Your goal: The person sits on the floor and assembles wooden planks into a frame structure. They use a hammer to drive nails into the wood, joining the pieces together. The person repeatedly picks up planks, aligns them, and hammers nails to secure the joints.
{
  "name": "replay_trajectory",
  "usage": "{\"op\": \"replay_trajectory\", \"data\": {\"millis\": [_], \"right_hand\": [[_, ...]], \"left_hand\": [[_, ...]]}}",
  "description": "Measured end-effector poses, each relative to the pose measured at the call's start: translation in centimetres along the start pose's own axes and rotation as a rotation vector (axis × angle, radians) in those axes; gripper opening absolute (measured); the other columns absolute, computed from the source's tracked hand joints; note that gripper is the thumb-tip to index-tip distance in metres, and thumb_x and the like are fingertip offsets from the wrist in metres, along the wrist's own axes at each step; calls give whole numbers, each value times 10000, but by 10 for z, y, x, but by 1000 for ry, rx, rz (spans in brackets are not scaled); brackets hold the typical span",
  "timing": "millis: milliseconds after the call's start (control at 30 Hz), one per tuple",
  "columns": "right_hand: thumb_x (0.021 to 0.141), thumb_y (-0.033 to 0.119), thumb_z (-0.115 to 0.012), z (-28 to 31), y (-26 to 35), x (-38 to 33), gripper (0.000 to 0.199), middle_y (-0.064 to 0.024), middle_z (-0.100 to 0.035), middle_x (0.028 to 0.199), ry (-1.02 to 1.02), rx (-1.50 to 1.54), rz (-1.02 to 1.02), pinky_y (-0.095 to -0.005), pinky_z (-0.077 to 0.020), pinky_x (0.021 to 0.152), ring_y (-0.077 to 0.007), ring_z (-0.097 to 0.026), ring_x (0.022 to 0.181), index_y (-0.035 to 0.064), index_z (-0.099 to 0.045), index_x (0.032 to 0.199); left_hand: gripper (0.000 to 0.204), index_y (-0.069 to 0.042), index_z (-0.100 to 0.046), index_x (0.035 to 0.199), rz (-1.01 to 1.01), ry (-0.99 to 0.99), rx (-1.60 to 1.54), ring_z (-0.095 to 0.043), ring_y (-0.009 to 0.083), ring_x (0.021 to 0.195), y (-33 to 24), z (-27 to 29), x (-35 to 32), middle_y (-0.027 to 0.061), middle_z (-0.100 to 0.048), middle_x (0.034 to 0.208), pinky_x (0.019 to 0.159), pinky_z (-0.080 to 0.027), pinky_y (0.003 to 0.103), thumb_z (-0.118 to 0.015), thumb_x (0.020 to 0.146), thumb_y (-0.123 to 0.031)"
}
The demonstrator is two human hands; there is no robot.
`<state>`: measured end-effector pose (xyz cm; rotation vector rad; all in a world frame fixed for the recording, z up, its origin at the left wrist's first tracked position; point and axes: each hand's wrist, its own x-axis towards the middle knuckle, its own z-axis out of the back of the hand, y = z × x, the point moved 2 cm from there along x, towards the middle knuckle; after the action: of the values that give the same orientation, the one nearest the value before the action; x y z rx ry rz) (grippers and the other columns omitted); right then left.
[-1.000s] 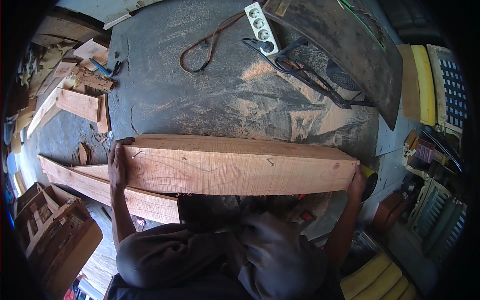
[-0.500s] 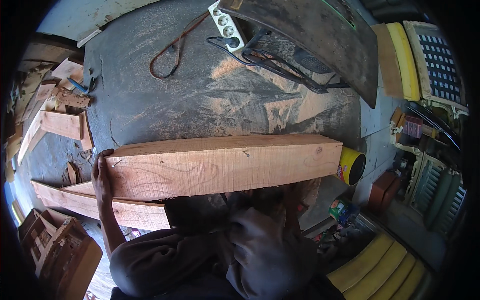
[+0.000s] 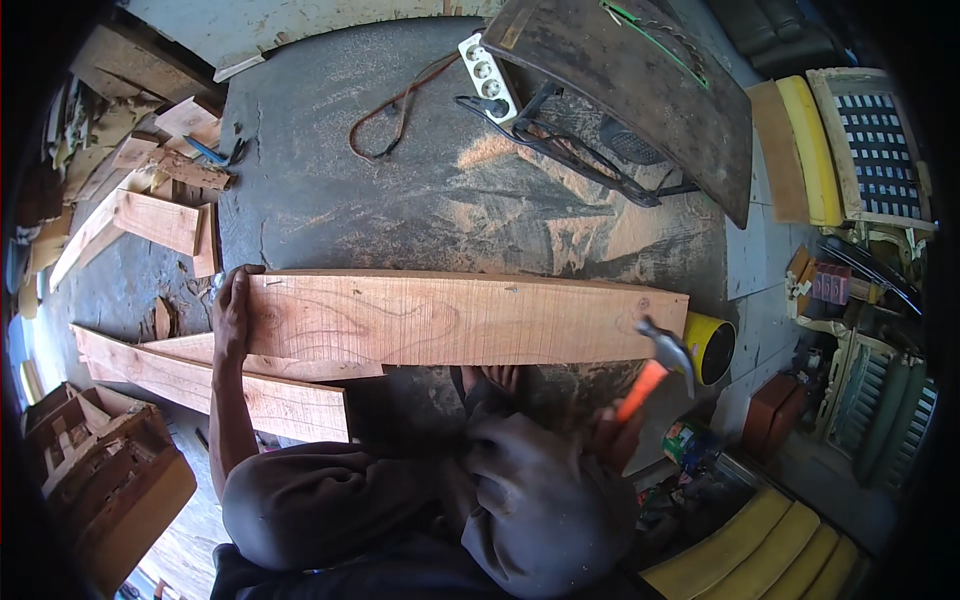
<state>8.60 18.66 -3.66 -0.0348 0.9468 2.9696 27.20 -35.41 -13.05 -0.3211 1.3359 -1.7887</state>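
A long, thick wooden board (image 3: pixel 430 320) lies crosswise in front of my knees, its broad grained face turned up toward me. My left hand (image 3: pixel 232 310) grips its left end, the fingers hooked over the top edge. Two nails stick out of that face, a left nail (image 3: pixel 273 283) by my left hand and another nail (image 3: pixel 512 289) right of the middle. My right hand (image 3: pixel 612 438) is wrapped round the orange handle of a claw hammer (image 3: pixel 645 385), slightly blurred. The hammer's metal head shows in front of the board's right end; whether it touches cannot be told.
A yellow can (image 3: pixel 710 350) lies against the board's right end. Thinner planks (image 3: pixel 290 405) lie below its left end. Beyond are sawdust, a white power strip (image 3: pixel 487 80) with cables, and a dark tilted panel (image 3: pixel 630 90). Wood scraps (image 3: pixel 160 220) are heaped at the left.
My right hand has come up from low beside my knee, and the hammer is now in view. The board's broad face has tipped further upward. The whole view has shifted slightly.
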Motion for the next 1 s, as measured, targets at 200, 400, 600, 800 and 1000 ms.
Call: {"op": "replay_trajectory", "data": {"millis": [200, 400, 600, 800, 1000], "right_hand": [[1017, 248, -534, 7, 102, 9, 255, -75, -524, 649, 211, 424, 220, -317, -450, 555, -176, -509, 526, 1, -594, 996], [1026, 206, -505, -24, 80, 12, 192, -34, -493, 641, 297, -27, 398, -282, -399, 492, -138, -479, 508, 20, -505, 979], [1060, 194, -458, 12, 124, 10, 261, -62, -572, 733, 111, 858, 527, -311, -447, 493, -180, -531, 570, -14, -541, 1195], [1060, 231, -449, -4, 104, 3, 307, -46, -508, 696, 254, 68, 417, -259, -439, 509, -155, -465, 558, -41, -532, 1177], [1064, 299, -485, -28, 81, 27, 295, -117, -567, 728, 310, 102, 476, -337, -436, 470, -209, -551, 552, 18, -499, 977]], "left_hand": [[465, -20, -691, 1125, -21, 0, 2, -578, 166, 969, 1, 2, -1, 68, -671, 1026, 936, -444, 313, -463, 1073, -422], [475, -21, -711, 1148, -21, 0, 10, -606, 166, 962, 4, -6, 9, 79, -696, 1022, 925, -466, 316, -491, 1060, -433], [493, -8, -702, 1153, 30, 28, -4, -605, 162, 934, -5, -1, 3, 76, -696, 1003, 903, -470, 310, -482, 1058, -439], [494, -11, -705, 1123, -41, -38, 24, -598, 150, 905, 10, -1, -3, 62, -692, 962, 855, -481, 311, -493, 1052, -452], [495, -20, -711, 1123, -91, -50, 10, -597, 152, 901, 13, 0, 13, 65, -693, 959, 854, -479, 316, -505, 1043, -463]]}}
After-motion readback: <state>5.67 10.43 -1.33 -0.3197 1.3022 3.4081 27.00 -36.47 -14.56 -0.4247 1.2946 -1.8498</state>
